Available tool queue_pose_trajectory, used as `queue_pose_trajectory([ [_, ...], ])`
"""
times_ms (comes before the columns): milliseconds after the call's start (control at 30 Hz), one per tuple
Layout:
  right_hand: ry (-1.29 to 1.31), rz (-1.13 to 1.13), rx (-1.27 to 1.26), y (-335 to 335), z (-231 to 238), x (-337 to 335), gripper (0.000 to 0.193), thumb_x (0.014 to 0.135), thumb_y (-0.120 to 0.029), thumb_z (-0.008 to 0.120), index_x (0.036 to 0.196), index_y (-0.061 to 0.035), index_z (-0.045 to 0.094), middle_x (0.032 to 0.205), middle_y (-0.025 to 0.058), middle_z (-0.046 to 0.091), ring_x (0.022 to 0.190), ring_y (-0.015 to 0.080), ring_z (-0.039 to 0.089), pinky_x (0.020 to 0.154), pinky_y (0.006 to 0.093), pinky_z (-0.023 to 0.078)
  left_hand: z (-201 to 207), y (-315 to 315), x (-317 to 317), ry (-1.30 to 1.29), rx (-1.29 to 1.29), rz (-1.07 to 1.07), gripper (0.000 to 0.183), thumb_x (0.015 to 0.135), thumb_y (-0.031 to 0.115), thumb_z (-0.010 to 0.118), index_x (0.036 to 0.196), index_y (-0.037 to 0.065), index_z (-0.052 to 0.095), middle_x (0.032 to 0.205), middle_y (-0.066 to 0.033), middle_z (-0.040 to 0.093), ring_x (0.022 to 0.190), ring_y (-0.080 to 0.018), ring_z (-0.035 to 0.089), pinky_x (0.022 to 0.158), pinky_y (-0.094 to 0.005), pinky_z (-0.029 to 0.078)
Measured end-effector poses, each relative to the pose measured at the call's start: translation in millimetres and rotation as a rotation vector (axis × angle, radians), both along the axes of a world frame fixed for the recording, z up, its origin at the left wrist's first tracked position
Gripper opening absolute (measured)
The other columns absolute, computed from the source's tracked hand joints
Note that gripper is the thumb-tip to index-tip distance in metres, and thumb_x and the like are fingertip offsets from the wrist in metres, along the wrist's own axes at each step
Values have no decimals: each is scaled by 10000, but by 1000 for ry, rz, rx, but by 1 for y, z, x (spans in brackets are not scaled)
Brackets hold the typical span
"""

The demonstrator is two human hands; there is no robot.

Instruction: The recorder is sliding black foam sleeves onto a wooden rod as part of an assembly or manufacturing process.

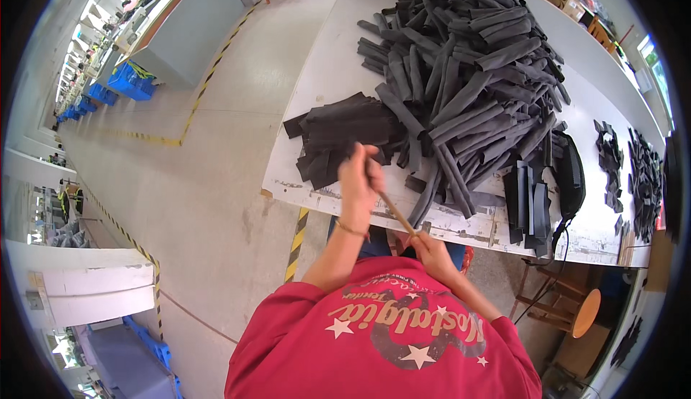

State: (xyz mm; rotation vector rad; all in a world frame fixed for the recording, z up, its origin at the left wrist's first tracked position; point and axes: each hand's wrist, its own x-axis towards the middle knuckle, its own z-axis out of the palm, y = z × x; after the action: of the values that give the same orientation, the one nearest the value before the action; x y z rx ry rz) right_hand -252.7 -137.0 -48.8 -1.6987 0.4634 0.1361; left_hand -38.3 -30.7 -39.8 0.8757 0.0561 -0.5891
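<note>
My left hand (358, 182), a little blurred, is closed around a dark fabric piece (373, 174) at the upper end of a thin wooden stick (396, 212). The stick's lower end is gripped by my right hand (430, 250), close to my body at the table's front edge. Just beyond my left hand lies a stack of flat dark fabric pieces (345, 127). A large heap of dark grey fabric tubes (461, 75) rises to the right of that stack, with several tubes reaching toward the front edge.
The white table (327, 61) has a worn front edge. On its right are a bundle of dark strips (529, 201), a black pouch (570, 176) with a hanging cord, and more dark pieces (643, 176). A wooden stool (586, 313) stands below right. Striped tape (296, 244) marks the floor.
</note>
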Motion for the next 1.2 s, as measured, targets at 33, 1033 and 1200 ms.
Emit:
queue_pose_trajectory([
  [33, -26, 56, -64, 5, -1, -6, 193, 964, -177, 471, 922, -11, 558, 597, 28, 465, 552, 105, 440, 512, 269, 378, 4, 2, 19, 2, 56, 118, 306, 919, 364, 554, 805, 81, 535, 483, 43, 393, 364, -64, 330, 343, -210, 226],
  [1033, -463, -386, -203, -34, 71, 107, 274, 919, -202, 595, 709, -44, 517, 545, -84, 370, 500, 15, 321, 440, 213, 242, -1, -24, -45, -613, 266, -602, 249, 965, 231, 450, 1037, 6, 528, 789, -43, 564, 654, -122, 538, 667, -280, 489],
  [1200, -572, -588, -326, -57, 94, 123, 235, 894, -133, 619, 729, 12, 535, 567, -43, 343, 570, 36, 299, 459, 236, 256, 11, -21, -86, -257, 119, -654, 244, 983, 225, 398, 873, 26, 487, 668, -31, 511, 524, -101, 489, 561, -277, 467],
])
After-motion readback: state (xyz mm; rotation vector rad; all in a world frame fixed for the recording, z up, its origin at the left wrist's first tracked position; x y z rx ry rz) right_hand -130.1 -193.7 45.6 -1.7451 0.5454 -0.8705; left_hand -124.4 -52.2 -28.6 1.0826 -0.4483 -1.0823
